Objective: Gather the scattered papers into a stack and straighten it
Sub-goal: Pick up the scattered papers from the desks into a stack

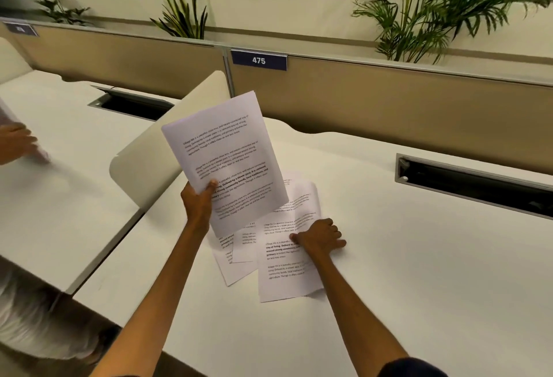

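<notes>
- our left hand was raised in the middle of the frame, its grip pinched on the lower left corner of a held sheaf of papers, thumb on the printed face and the other fingers hidden behind.
- the sheaf stood tilted up off the counter, its top edge leaning toward the upper right, printed side facing us.
- we could not tell how many sheets were in the sheaf.
- our right hand lay palm down, just right of centre, on the loose papers that were still flat on the counter; its fingers were curled and pressed onto the right edge of the top sheet, and whether they gripped it we could not tell.
- the loose papers overlapped each other at different angles below and to the right of the sheaf, partly covered by it; at least three sheets showed.
- a curved cream divider stood to the left of the sheaf, between our counter and the next one.
- a blue sign reading 475 sat on the beige partition in the upper middle, with green plants behind it.
- a dark cable slot was set in the counter at the right edge.
- at the left edge another person's hand was blurred.
</notes>
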